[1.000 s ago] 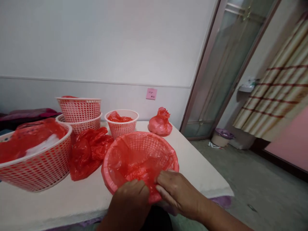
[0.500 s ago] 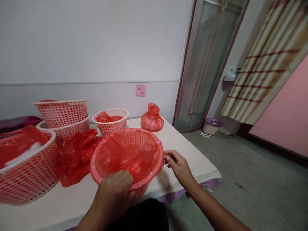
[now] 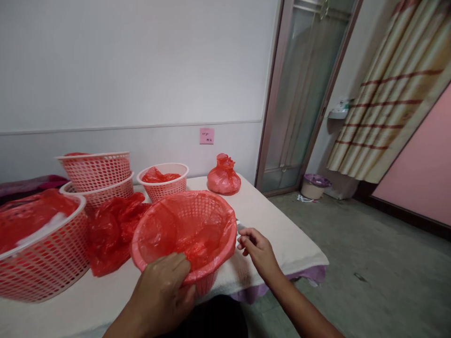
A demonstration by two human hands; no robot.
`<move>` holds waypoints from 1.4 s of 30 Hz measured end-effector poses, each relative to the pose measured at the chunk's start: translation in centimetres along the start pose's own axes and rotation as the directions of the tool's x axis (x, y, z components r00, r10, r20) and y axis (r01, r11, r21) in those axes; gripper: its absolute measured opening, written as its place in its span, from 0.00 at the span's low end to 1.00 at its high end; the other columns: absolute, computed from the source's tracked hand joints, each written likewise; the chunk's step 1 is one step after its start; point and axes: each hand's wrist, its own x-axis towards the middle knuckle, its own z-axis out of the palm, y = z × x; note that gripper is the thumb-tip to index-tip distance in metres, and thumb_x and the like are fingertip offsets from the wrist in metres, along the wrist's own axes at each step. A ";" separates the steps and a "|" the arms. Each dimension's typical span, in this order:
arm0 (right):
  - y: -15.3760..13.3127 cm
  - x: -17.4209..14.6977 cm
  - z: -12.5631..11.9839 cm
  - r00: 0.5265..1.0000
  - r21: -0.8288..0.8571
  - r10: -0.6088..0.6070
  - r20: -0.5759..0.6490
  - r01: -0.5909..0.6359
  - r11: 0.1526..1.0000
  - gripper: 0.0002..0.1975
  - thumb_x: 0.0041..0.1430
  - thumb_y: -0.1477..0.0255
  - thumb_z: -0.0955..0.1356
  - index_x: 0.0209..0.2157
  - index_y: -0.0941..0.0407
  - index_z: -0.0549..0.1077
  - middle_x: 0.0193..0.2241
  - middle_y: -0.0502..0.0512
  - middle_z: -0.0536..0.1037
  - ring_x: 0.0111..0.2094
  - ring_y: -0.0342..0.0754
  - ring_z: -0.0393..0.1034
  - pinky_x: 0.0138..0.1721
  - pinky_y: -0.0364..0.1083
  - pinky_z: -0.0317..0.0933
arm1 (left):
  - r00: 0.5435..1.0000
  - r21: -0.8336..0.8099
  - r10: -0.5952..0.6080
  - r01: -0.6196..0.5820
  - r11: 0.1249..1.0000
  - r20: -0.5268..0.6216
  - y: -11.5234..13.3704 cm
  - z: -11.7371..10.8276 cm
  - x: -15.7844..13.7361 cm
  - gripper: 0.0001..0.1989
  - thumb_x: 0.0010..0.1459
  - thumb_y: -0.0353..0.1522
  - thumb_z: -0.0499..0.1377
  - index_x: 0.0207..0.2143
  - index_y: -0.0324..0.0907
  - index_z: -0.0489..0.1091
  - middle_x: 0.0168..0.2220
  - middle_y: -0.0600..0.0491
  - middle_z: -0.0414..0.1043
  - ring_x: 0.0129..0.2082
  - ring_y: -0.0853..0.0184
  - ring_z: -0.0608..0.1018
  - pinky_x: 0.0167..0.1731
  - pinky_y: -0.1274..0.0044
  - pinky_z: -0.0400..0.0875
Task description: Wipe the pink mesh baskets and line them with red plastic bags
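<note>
A plastic basket [image 3: 206, 284], lined with a red plastic bag [image 3: 197, 234] folded over its rim, sits in front of me. My left hand [image 3: 164, 286] grips the near left part of that rim, thumb outside and fingers over the edge. Just right of the basket is my right hand [image 3: 259, 251], its fingers bent and a little apart, touching neither rim nor bag. Close to its fingertips a small whitish thing [image 3: 238, 225] shows beside the basket; I cannot make out what it is. A crumpled red plastic bag [image 3: 112, 232] lies left of the basket.
Another lined basket [image 3: 45, 267] stands at the left, with stacked baskets [image 3: 97, 173] behind it. Farther back are a small basket [image 3: 165, 188] and a tied red bag [image 3: 224, 178]. A white cloth [image 3: 278, 239] covers the table. A bin [image 3: 313, 188] stands on the floor.
My right hand has come off the basket's right rim and sits slightly lower. The basket has shifted a little left, still in my left hand, and the view has tilted slightly.
</note>
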 end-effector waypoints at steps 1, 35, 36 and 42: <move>-0.2 0.1 -0.1 0.999 0.002 -0.007 -0.046 0.007 1.000 0.13 0.54 0.63 0.65 0.38 0.57 0.70 0.28 0.52 0.73 0.27 0.47 0.70 0.26 0.45 0.63 | 1.000 0.007 0.008 -0.008 1.000 -0.002 0.0 0.0 0.1 0.09 0.53 0.31 0.58 0.25 0.45 0.59 0.24 0.57 0.66 0.24 0.65 0.69 0.25 0.74 0.53; -2.1 -1.4 0.6 0.963 -0.177 -0.226 -0.150 0.198 0.964 0.17 0.61 0.64 0.62 0.49 0.56 0.66 0.32 0.52 0.73 0.32 0.46 0.70 0.35 0.45 0.65 | 0.983 0.130 0.038 -0.015 0.991 -0.178 0.4 1.0 0.1 0.08 0.53 0.28 0.55 0.23 0.45 0.60 0.22 0.57 0.64 0.22 0.65 0.69 0.24 0.74 0.57; -2.9 -0.7 0.8 0.963 -0.161 -0.225 -0.149 0.201 0.966 0.18 0.62 0.63 0.62 0.50 0.56 0.65 0.30 0.51 0.72 0.30 0.46 0.69 0.34 0.44 0.64 | 0.980 0.121 0.048 -0.024 0.992 -0.193 0.5 1.0 -0.1 0.08 0.54 0.28 0.55 0.24 0.45 0.60 0.21 0.57 0.64 0.22 0.65 0.69 0.23 0.74 0.57; -5.6 2.2 1.5 0.977 -0.307 -0.192 -0.087 0.157 0.939 0.22 0.58 0.61 0.64 0.51 0.57 0.66 0.20 0.43 0.64 0.23 0.44 0.64 0.28 0.43 0.59 | 0.966 0.100 0.060 -0.036 0.994 -0.250 1.3 0.7 -1.1 0.09 0.52 0.30 0.57 0.23 0.46 0.59 0.20 0.58 0.65 0.20 0.67 0.69 0.22 0.75 0.58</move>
